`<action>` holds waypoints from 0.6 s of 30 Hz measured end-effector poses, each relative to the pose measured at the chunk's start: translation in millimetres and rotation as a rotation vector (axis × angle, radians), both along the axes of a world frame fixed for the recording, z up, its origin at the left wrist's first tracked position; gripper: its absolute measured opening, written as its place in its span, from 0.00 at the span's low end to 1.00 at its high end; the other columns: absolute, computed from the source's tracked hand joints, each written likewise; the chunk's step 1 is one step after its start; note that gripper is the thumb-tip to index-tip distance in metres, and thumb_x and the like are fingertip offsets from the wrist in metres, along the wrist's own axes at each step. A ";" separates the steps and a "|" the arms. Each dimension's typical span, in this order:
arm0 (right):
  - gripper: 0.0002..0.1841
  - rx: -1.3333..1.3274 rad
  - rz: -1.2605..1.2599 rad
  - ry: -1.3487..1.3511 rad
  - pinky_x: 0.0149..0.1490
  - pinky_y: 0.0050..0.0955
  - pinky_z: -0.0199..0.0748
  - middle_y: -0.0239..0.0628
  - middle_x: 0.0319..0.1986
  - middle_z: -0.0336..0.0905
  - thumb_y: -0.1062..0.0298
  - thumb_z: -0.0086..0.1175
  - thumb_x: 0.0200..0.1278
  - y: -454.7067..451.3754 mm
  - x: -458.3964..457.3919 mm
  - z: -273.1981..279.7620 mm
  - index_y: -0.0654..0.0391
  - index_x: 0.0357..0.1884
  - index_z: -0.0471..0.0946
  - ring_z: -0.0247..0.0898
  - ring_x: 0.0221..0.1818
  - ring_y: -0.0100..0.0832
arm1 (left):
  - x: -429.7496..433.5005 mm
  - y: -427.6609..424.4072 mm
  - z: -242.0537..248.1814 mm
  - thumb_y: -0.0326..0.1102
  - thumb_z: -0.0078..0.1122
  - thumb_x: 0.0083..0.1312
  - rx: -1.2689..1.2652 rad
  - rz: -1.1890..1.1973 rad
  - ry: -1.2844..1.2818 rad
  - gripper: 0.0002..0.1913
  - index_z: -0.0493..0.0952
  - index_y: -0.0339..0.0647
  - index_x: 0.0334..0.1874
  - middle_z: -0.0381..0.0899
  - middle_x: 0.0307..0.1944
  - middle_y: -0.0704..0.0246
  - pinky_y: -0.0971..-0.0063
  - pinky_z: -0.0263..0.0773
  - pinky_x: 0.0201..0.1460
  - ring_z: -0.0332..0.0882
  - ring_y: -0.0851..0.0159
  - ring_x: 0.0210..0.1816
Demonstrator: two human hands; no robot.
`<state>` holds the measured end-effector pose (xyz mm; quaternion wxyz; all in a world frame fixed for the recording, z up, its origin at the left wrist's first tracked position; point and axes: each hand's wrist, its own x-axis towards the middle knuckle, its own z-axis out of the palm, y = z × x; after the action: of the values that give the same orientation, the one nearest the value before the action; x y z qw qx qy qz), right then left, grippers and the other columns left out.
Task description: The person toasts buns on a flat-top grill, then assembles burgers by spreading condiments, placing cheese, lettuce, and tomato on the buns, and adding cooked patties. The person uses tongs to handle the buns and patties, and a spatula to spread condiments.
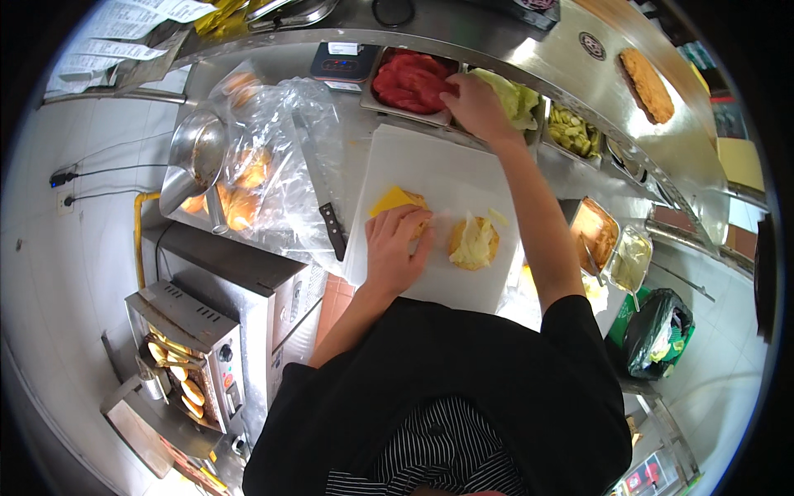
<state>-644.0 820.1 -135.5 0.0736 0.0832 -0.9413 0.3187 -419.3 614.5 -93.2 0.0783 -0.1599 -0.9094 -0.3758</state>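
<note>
My left hand (395, 248) rests over a bun half (417, 199) with a yellow cheese slice (389, 201) on it, on white paper sheets (434, 164); its fingers touch the bun. Right of it lies another bun half (474, 243) topped with pale lettuce. My right hand (476, 104) reaches to the rim between a steel pan of red tomato slices (412, 80) and a pan of lettuce (510, 93). Its fingertips are at the edge of the tomatoes; whether they pinch a slice cannot be told. Sliced pickles (572, 131) fill the pan further right.
A long serrated knife (332, 229) lies on plastic bags of buns (251, 167), left of the paper. A digital scale (343, 62) stands behind. A steel shelf (558, 46) overhangs the pans, with a fried patty (646, 85) on it. Sauce containers (628, 257) stand at right.
</note>
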 end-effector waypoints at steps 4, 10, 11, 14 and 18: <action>0.21 -0.310 0.055 -0.451 0.39 0.31 0.75 0.37 0.32 0.86 0.59 0.71 0.54 6.1 -7.0 29.0 0.62 0.46 0.84 0.78 0.31 0.30 | -26.3 -15.2 -9.1 0.34 0.66 0.64 -0.013 0.049 0.040 0.16 0.81 0.47 0.54 0.82 0.51 0.67 0.58 0.66 0.57 0.78 0.55 0.54; 0.21 -0.572 0.093 -0.691 0.36 0.24 0.74 0.33 0.32 0.84 0.59 0.75 0.55 10.9 -27.2 21.7 0.61 0.46 0.82 0.78 0.33 0.25 | -167.5 12.9 -15.6 0.31 0.72 0.59 0.186 0.100 0.198 0.23 0.80 0.43 0.58 0.81 0.53 0.63 0.57 0.75 0.57 0.79 0.48 0.55; 0.22 -0.621 0.077 -0.692 0.37 0.23 0.76 0.33 0.32 0.83 0.58 0.75 0.56 11.7 -29.9 20.6 0.62 0.47 0.82 0.79 0.33 0.25 | -180.1 17.9 -17.0 0.31 0.73 0.58 0.202 0.070 0.181 0.23 0.80 0.43 0.58 0.81 0.53 0.63 0.58 0.76 0.56 0.79 0.49 0.55; 0.23 -0.857 0.049 -0.762 0.44 0.25 0.85 0.36 0.38 0.82 0.56 0.74 0.60 13.1 -28.1 16.9 0.63 0.48 0.81 0.82 0.37 0.28 | -200.9 28.4 -27.3 0.30 0.75 0.56 0.227 0.018 0.159 0.25 0.80 0.44 0.58 0.81 0.53 0.64 0.64 0.79 0.52 0.81 0.55 0.50; 0.18 -1.072 0.002 -0.856 0.45 0.24 0.85 0.33 0.39 0.82 0.60 0.69 0.66 9.4 -21.1 27.3 0.61 0.50 0.81 0.80 0.36 0.24 | -208.6 29.5 -43.9 0.30 0.76 0.56 0.207 0.029 0.207 0.24 0.81 0.45 0.57 0.81 0.52 0.67 0.72 0.82 0.42 0.82 0.65 0.39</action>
<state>-665.2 829.5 -108.3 -0.2741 -0.0971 -0.5998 0.7454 -627.9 644.0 -137.1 0.1930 -0.1756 -0.8551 -0.4480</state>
